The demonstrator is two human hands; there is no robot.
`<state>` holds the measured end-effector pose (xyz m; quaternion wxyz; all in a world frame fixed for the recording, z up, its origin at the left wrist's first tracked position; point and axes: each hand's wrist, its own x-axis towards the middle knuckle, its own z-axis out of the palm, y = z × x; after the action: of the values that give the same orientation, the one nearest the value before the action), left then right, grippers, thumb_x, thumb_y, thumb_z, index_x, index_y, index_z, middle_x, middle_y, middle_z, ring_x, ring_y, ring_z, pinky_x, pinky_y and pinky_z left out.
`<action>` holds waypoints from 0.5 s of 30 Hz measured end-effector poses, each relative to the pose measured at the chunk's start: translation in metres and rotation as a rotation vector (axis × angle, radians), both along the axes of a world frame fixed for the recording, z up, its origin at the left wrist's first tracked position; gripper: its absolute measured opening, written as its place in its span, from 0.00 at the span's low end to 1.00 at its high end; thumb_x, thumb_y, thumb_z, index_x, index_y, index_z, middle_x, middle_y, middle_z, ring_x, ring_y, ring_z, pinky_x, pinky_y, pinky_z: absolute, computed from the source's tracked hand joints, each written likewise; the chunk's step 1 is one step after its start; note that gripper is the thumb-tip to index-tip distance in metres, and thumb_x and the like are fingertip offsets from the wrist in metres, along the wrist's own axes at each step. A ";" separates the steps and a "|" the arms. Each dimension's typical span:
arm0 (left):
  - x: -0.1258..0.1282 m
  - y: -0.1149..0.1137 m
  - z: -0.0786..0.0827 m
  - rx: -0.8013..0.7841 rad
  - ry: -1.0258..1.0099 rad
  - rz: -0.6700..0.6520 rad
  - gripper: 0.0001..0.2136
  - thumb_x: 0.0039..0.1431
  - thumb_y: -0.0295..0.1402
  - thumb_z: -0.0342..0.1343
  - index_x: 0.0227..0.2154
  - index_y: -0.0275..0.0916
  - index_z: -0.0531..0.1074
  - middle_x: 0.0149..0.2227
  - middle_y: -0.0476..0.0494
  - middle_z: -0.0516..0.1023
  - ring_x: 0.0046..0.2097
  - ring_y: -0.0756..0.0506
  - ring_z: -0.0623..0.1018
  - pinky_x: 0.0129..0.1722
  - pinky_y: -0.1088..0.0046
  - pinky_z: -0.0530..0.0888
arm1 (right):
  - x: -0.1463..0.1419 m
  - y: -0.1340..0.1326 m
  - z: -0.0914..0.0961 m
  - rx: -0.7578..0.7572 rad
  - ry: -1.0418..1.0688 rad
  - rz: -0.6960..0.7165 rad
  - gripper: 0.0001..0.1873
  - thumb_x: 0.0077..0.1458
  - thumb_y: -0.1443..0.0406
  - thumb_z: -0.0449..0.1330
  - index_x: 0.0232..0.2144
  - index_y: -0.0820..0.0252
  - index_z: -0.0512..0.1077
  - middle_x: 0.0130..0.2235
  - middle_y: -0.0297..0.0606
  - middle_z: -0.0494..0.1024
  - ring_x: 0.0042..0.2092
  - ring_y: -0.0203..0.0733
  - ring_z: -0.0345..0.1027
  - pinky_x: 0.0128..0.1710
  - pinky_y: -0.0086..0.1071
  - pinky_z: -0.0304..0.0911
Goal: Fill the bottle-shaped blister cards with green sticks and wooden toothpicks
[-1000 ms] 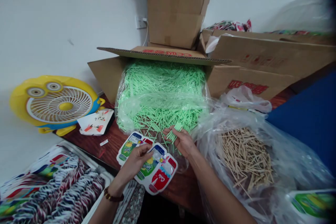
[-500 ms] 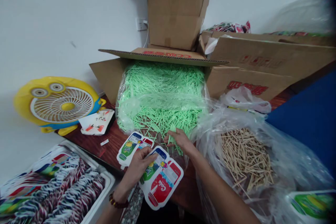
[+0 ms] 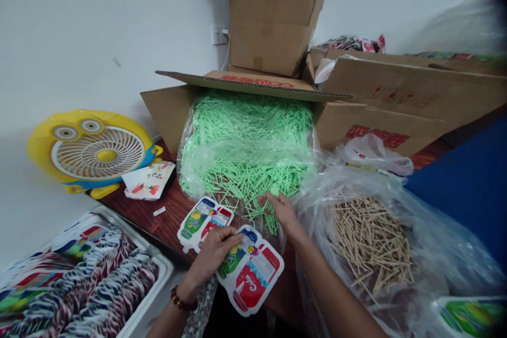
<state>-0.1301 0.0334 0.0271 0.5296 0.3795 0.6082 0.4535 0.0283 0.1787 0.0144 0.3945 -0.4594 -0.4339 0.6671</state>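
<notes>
My left hand (image 3: 216, 253) pinches a bottle-shaped printed packet (image 3: 253, 282) by its upper left edge; its front shows a green drink and a red "Cola" bottle. Just beyond that hand, a similar packet (image 3: 194, 224) lies on the dark wooden table (image 3: 174, 222). My right hand (image 3: 281, 211) is at the front of a heap of thin green sticks (image 3: 241, 163), its fingers curled around a few of them. The heap spills from a clear plastic bag inside an open cardboard box (image 3: 168, 113).
Right of my forearm, a clear bag holds tan sticks (image 3: 372, 243). A white foam box (image 3: 158, 280) packed with printed packets stands at lower left. Behind it are a yellow fan (image 3: 95, 153) and a paper packet (image 3: 152, 182). More cardboard boxes (image 3: 273, 21) stand at the back.
The view has shifted slightly, so most things sit a little further right. My right hand stays at the green sticks, its fingers slightly shifted; my left hand keeps its hold on the packet.
</notes>
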 end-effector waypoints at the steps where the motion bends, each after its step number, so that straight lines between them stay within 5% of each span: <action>1: 0.001 0.001 0.001 0.004 -0.005 -0.013 0.13 0.50 0.44 0.60 0.22 0.38 0.74 0.21 0.50 0.73 0.24 0.49 0.70 0.23 0.77 0.63 | 0.001 -0.004 0.006 0.002 0.053 -0.029 0.12 0.47 0.55 0.63 0.27 0.58 0.72 0.30 0.38 0.80 0.39 0.46 0.73 0.36 0.37 0.68; 7: 0.013 0.005 0.010 0.057 -0.043 -0.101 0.13 0.54 0.41 0.57 0.22 0.37 0.73 0.20 0.53 0.67 0.23 0.52 0.64 0.23 0.78 0.60 | -0.005 -0.041 0.053 -0.115 0.662 -0.167 0.10 0.46 0.60 0.67 0.30 0.55 0.70 0.28 0.30 0.76 0.37 0.44 0.74 0.46 0.43 0.67; 15: 0.024 0.007 0.017 0.090 -0.039 -0.128 0.14 0.57 0.40 0.55 0.23 0.35 0.71 0.21 0.54 0.63 0.24 0.53 0.60 0.24 0.79 0.58 | -0.003 -0.065 0.064 -0.068 0.591 -0.236 0.08 0.51 0.58 0.63 0.31 0.54 0.70 0.29 0.28 0.77 0.39 0.42 0.75 0.48 0.37 0.66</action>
<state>-0.1063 0.0404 0.0441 0.5515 0.4323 0.5512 0.4529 0.0256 0.1137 0.0781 0.5627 -0.3058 -0.2215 0.7354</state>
